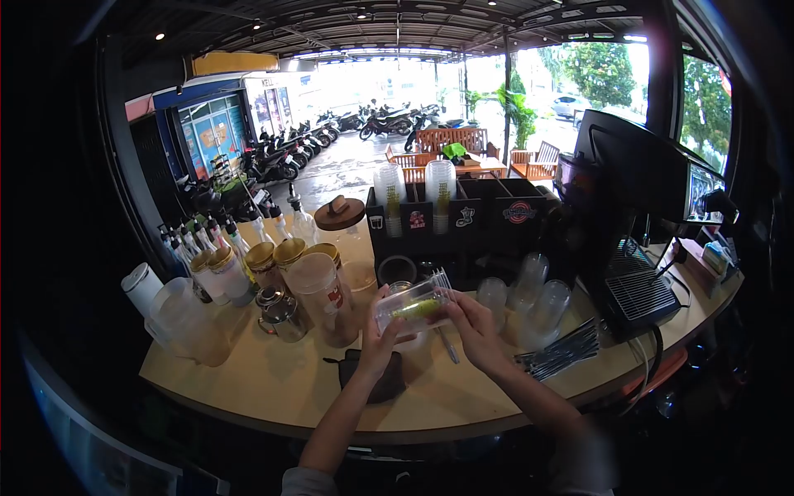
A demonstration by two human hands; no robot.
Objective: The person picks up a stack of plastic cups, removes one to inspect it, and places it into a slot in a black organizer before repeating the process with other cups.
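Observation:
Both hands hold a short stack of clear plastic cups (413, 309) with a green and yellow print, tilted on its side above the counter. My left hand (380, 335) is wrapped round the base end at the left. At the rim end on the right, my right hand (477, 329) grips the cups with its fingers closed. Below my left hand lies a small black pouch (374, 379). A thin pen-like object (449, 345) rests on the counter between the hands. Behind the hands stands a black organizer (463, 217) holding two tall stacks of clear cups.
Bottles, gold-lidded jars (260, 258), a metal pitcher (281, 316) and tall clear containers stand on the counter (273, 388) at the left. More clear cups (546, 307), black wrapped straws (566, 351) and a coffee machine (637, 289) are at the right.

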